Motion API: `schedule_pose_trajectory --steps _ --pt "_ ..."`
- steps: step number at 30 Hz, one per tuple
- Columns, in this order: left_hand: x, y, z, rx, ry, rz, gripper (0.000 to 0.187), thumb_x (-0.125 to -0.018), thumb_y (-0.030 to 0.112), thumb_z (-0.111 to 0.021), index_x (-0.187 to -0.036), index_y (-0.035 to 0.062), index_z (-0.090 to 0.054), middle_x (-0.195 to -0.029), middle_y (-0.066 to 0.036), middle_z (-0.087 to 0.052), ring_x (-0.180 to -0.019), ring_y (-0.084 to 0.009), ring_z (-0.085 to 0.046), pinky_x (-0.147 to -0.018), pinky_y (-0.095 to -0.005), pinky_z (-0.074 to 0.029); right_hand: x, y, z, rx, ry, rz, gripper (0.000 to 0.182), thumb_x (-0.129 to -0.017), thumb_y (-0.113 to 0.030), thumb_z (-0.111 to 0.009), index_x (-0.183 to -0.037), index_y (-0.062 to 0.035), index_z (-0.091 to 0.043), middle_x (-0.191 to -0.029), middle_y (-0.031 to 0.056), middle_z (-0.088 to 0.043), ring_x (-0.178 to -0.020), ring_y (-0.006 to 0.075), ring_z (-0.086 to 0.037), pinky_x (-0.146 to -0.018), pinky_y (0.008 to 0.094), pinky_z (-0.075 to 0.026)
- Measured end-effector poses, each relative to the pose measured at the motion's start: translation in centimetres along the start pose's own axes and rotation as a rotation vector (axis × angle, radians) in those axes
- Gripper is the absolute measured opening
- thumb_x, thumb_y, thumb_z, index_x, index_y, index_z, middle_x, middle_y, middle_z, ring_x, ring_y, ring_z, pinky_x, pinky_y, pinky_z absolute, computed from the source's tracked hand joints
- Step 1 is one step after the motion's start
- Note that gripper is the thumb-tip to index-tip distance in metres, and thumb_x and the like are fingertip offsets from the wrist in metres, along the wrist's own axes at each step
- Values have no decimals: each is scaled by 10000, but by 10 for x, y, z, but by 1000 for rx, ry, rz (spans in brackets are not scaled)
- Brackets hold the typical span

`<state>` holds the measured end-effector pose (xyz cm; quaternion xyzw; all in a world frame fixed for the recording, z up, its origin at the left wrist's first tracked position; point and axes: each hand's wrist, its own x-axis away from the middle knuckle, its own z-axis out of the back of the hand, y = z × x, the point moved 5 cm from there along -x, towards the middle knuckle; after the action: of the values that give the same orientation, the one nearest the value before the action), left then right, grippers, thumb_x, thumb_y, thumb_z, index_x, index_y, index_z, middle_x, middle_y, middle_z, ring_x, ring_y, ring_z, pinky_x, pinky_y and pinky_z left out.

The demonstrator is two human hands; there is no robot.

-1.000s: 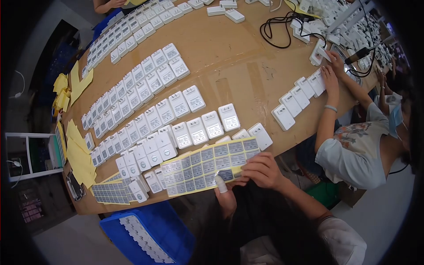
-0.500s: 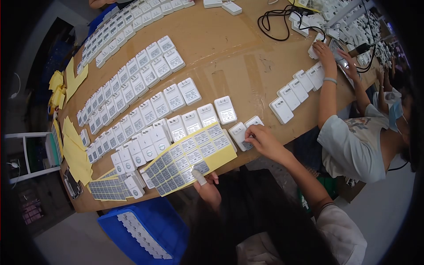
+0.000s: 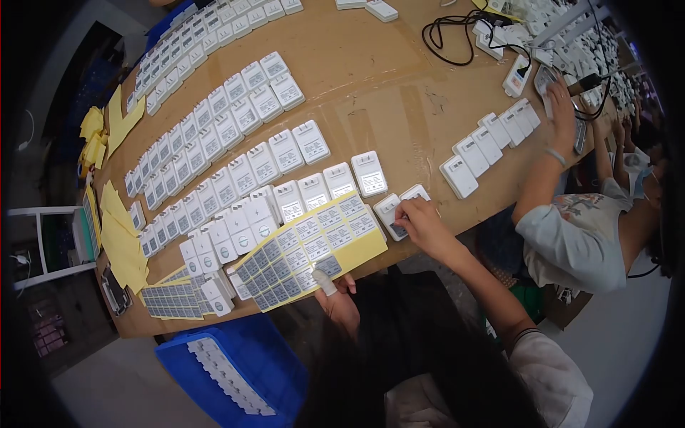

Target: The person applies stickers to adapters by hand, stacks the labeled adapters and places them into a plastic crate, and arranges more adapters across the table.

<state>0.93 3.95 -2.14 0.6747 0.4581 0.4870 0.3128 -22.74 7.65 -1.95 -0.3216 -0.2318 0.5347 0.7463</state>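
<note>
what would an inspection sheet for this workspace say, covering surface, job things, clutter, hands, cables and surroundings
Surface: brown table, with strips of tape and dark marks.
Job's things: white plug units in rows, many with printed labels; yellow-backed label sheet, partly bare at its right end.
Clutter: yellow papers at the left edge; heap of white units at the far right.
Hands: left hand holds the label sheet, thumb covered in white; right hand is at a near unit, its grip unclear.
Cables: black cable looped at the far right.
Surroundings: co-worker on the right; blue bin below the near edge.
</note>
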Motion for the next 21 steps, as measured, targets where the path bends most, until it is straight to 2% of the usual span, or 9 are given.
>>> schedule_pose_trajectory --steps 6,9,12,15,18,21 --pt "0 -2 0 11 24 -3 471 -1100 433 -420 -1253 3 -534 -1002 -100 -662 -657 -126 -529 -511 -247 -384 4 -8 -1 201 43 59 155 -864 -108 -724 -943 -66 -598 -910 99 -619 -950 307 -573 -850 430 -403" --pt "0 -1 -1 25 4 -2 471 -1100 435 -419 -1252 4 -534 -998 -99 -658 -656 -126 -528 -512 -247 -388 11 -18 2 291 133 118 191 -850 -121 -740 -998 -90 -623 -910 64 -616 -954 297 -550 -863 431 -416" --pt "1 2 -7 61 -38 -20 463 -1102 430 -414 -1244 7 -539 -989 -97 -655 -661 -126 -535 -514 -246 -398 21 -12 -7 281 246 94 292 -817 -115 -776 -1080 -115 -650 -960 69 -614 -967 296 -538 -896 437 -431" --pt "2 0 -10 60 -23 0 441 -1103 409 -424 -1236 6 -542 -974 -88 -659 -668 -122 -544 -513 -241 -402 18 -29 12 295 432 -53 469 -742 -81 -835 -1172 -131 -653 -1019 101 -617 -961 300 -547 -885 423 -464" --pt "4 -11 -8 95 -95 53 342 -1091 311 -498 -1203 -6 -562 -959 -83 -662 -679 -114 -562 -519 -232 -418 21 -13 10 217 467 -92 592 -719 -84 -853 -1265 -126 -628 -1079 124 -610 -930 307 -545 -891 419 -462" --pt "10 -9 -15 -44 -96 34 180 -1053 128 -568 -1153 -21 -589 -899 -90 -675 -694 -118 -614 -536 -230 -481 39 -15 12 -182 635 -208 449 -759 -87 -829 -1179 -107 -672 -1116 89 -637 -1021 296 -590 -936 405 -440"
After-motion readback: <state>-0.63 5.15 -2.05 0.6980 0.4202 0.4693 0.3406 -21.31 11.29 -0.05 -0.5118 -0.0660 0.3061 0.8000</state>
